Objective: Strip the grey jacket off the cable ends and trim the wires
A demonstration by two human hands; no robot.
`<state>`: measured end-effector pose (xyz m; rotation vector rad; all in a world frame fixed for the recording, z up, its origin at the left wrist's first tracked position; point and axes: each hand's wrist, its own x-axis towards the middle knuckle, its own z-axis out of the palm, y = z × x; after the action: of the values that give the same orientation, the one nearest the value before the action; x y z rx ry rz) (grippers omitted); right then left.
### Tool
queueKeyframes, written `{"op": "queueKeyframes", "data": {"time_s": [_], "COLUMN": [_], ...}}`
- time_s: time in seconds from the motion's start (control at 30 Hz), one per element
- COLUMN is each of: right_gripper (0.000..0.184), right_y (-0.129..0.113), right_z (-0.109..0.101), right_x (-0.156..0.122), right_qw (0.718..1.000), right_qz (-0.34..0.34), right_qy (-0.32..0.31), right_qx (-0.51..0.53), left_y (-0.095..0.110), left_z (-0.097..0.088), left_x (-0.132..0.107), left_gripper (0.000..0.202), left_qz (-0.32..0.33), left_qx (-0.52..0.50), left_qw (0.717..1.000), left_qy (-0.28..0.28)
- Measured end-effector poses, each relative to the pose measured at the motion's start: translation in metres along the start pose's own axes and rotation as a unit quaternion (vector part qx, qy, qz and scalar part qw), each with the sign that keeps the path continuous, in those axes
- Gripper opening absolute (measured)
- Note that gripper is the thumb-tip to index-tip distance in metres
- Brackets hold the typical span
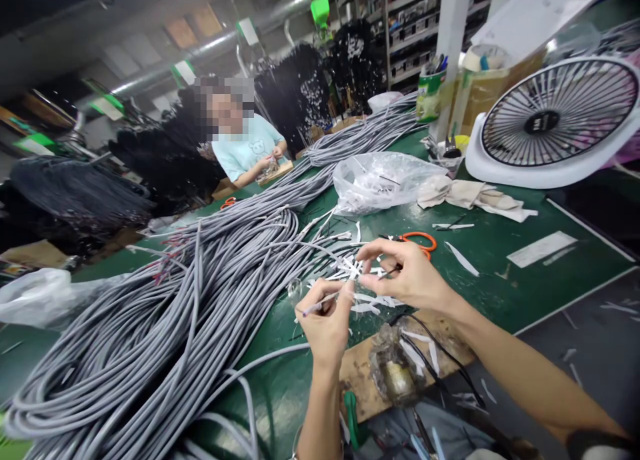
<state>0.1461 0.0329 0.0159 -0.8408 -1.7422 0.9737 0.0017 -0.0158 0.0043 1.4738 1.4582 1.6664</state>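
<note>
Head view, from the left: we see a white bag (37,297) at the left edge, then a big heap of grey cables (165,320) looped near us and running to the far right along the green table (500,233). Some ends in the heap show red tips, but we cannot tell how many are finished, so we cannot count what is left. Far off, beyond the heap, a co-worker (250,137) sits with both hands together over small work.

Near the middle, our left hand (327,320) pinches a cable (313,309), which pokes out past its left side. Right beside it, our right hand (403,277) has thumb and forefinger drawn close at the white, splayed bits; we cannot tell whether they grip them. This piece looks to us partly worked, its white bits not yet tidy.

Under and around the hands lie loose white strips (367,307) and dark scraps, which we take as a sign of pieces already dealt with. Nearer us is a wooden board (357,360); just beyond the right hand, orange scissors (420,237) lie unused. Farther right come a cloth (470,197) and a fan (550,120).
</note>
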Motion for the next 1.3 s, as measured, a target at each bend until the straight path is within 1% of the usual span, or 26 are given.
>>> {"op": "queueKeyframes", "data": {"time_s": [0.03, 0.1, 0.17, 0.27, 0.37, 0.6, 0.67, 0.73, 0.8, 0.83, 0.93, 1.0, 1.1, 1.17, 1.23, 1.3], "right_gripper": [0.025, 0.018, 0.014, 0.017, 0.018, 0.020, 0.021, 0.024, 0.027, 0.027, 0.023, 0.023, 0.025, 0.026, 0.027, 0.028], "right_y": [0.000, 0.001, 0.002, 0.004, 0.005, 0.003, 0.003, 0.003, 0.002, 0.002, 0.000, 0.000, 0.005, 0.008, 0.010, 0.009], "right_z": [0.000, 0.002, 0.004, 0.006, 0.007, 0.007, 0.008, 0.011, 0.013, 0.014, 0.014, 0.012, 0.010, 0.010, 0.012, 0.014], "right_x": [-0.001, -0.002, -0.003, -0.003, -0.003, -0.002, -0.002, -0.001, -0.001, -0.001, -0.003, -0.005, -0.006, -0.004, -0.001, 0.002], "right_qw": [0.998, 0.985, 0.968, 0.954, 0.956, 0.973, 0.982, 0.993, 0.997, 0.996, 0.993, 0.991, 0.986, 0.976, 0.963, 0.954], "right_qz": [-0.023, -0.066, -0.109, -0.161, -0.166, -0.161, -0.137, -0.101, -0.078, -0.078, -0.104, -0.107, -0.086, -0.076, -0.062, -0.034], "right_qy": [0.012, 0.045, 0.070, 0.075, 0.075, 0.050, 0.039, 0.012, -0.016, -0.022, -0.008, 0.005, 0.014, 0.025, 0.048, 0.070], "right_qx": [-0.055, -0.153, -0.213, -0.240, -0.229, -0.158, -0.120, -0.063, -0.001, 0.023, 0.057, 0.078, 0.144, 0.203, 0.257, 0.290], "left_y": [0.000, 0.000, 0.000, 0.000, 0.000, 0.000, -0.002, -0.003, -0.003, -0.002, 0.004, 0.008, 0.013, 0.014, 0.013, 0.012], "left_z": [0.000, 0.001, 0.002, 0.002, 0.002, -0.001, -0.001, -0.001, 0.001, 0.002, 0.006, 0.010, 0.016, 0.019, 0.021, 0.023], "left_x": [0.000, -0.001, -0.001, -0.001, -0.001, -0.002, -0.002, -0.001, 0.000, 0.000, -0.001, -0.002, -0.002, -0.002, -0.002, -0.001], "left_gripper": [0.016, 0.013, 0.010, 0.009, 0.010, 0.010, 0.010, 0.011, 0.013, 0.013, 0.013, 0.013, 0.015, 0.016, 0.017, 0.017], "left_qz": [0.005, 0.015, 0.019, 0.015, 0.016, 0.017, 0.012, 0.004, -0.006, -0.012, -0.026, -0.032, -0.041, -0.056, -0.074, -0.087], "left_qx": [0.001, 0.004, 0.008, 0.011, 0.000, -0.011, -0.015, -0.027, -0.039, -0.043, -0.055, -0.072, -0.107, -0.129, -0.145, -0.159], "left_qw": [1.000, 0.999, 0.998, 0.997, 0.998, 0.999, 1.000, 1.000, 0.999, 0.999, 0.998, 0.997, 0.993, 0.989, 0.985, 0.982], "left_qy": [0.006, 0.034, 0.062, 0.075, 0.063, 0.030, 0.017, 0.000, -0.007, -0.006, 0.017, 0.027, 0.036, 0.050, 0.061, 0.058]}}
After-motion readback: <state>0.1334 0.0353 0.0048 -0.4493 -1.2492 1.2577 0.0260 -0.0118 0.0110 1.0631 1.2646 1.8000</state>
